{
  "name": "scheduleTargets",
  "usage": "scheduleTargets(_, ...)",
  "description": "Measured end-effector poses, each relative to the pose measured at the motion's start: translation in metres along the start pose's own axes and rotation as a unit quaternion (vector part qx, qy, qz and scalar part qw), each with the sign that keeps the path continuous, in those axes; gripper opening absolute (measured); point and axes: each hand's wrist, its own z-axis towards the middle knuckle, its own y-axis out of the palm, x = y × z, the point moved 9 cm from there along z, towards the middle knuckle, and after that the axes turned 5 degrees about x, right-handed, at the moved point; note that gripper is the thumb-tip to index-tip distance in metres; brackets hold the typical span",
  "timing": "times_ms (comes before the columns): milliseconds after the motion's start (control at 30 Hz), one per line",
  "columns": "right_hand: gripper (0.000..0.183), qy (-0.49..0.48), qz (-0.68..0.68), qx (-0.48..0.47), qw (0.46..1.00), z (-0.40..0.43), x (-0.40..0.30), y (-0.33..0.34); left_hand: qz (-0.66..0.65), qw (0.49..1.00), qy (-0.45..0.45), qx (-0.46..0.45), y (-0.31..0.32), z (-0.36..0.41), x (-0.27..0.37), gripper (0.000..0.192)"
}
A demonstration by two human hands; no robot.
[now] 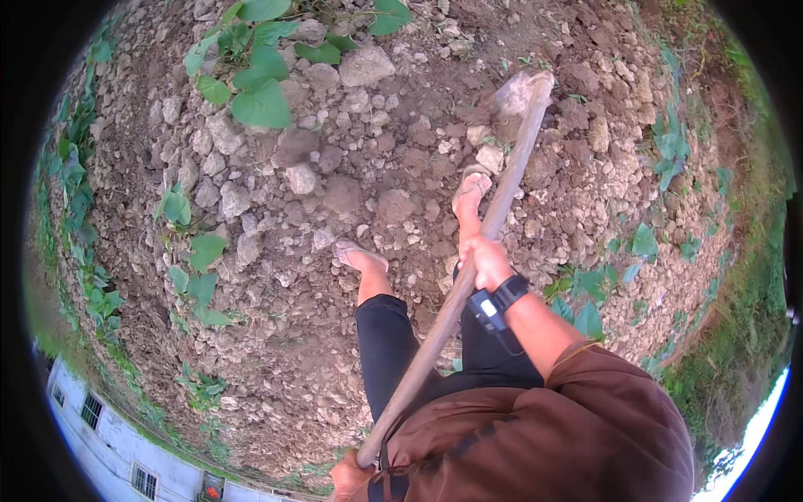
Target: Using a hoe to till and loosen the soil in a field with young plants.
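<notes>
A long wooden-handled hoe (pixel 453 301) slants across the view, from low in the middle up to the right. My right hand (pixel 488 260), with a dark strap and a small device at its wrist, is closed around the middle of the handle. Near the handle's rear end, at the bottom edge, my left hand (pixel 351 475) grips the wood. The blurred hoe blade (pixel 515 94) is at the far end, low over or touching the cloddy soil; which of these I cannot tell.
My sandalled feet (pixel 472 191) stand among dry clods (pixel 342 194). Broad-leaved plants grow at the upper left (pixel 260 88), at the left (pixel 204 251) and at the right (pixel 586 282). Grassy growth (pixel 721 357) borders the right side. A pale building (pixel 119 433) stands at the lower left.
</notes>
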Motion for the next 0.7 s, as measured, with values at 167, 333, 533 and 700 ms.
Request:
scheduleTargets(167,0.007,0.008,0.018,-0.055,0.998,-0.018,-0.022,0.020,0.035,0.982,0.108,0.148,-0.004,0.032,0.003,0.029)
scheduleTargets(333,0.014,-0.120,0.007,-0.045,0.992,-0.011,-0.128,0.001,-0.005,0.956,0.203,0.213,-0.043,0.070,0.092,0.023)
scheduleTargets(533,0.009,-0.200,0.068,-0.006,0.977,0.022,-0.231,-0.034,-0.060,0.951,0.277,0.126,-0.051,0.086,0.180,0.024)
scheduleTargets(700,0.009,-0.282,-0.179,0.007,0.943,0.066,-0.087,-0.029,-0.043,0.985,0.168,0.003,-0.002,0.053,0.077,0.032)
